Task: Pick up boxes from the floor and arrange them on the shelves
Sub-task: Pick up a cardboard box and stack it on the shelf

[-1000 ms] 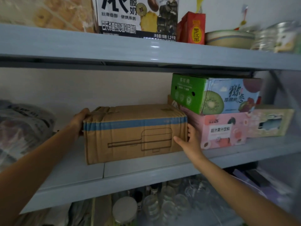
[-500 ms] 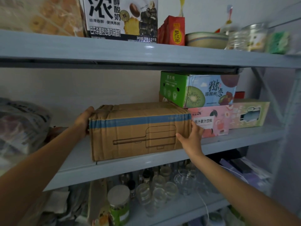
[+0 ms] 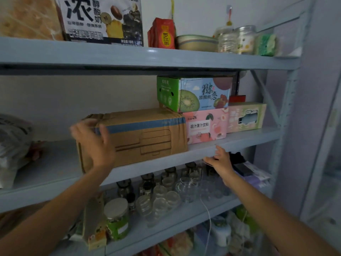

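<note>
Cardboard box [image 3: 145, 137]: located at the centre of the frame, seated on the middle shelf [image 3: 230, 143], long side facing out. Its right end touches the pink box [image 3: 206, 126]. Its front face stands close to the shelf's front lip, closest at the right end.

Left hand [image 3: 92, 143]: left of centre, in front of the box's left front corner, fingers spread and straight, gripping nothing. The hand is motion-blurred, so contact with the box cannot be confirmed.

Right hand [image 3: 220, 162]: right of centre, just below the shelf's front lip, fingers loosely extended, holding nothing, clear of the box.

Hazards, as judged from this position:

1. Forward slide. Little shelf shows in front of the box, so a finger catching the left corner could drag that end over the lip. Cause: a hand drawn back across the corner rather than away from it.
2. Stack disturbance. The kiwi box [image 3: 193, 95] sits on the pink box, and its left end appears above the box's top right corner; whether it rests there cannot be told. A push to the right could tilt or shift it.
3. Lower shelf. Glass jars [image 3: 166, 193] stand packed below centre, and a thin white cord [image 3: 207, 215] hangs beside the right hand. Snagging the cord, or lowering the hand carelessly, could knock the jars together
</note>
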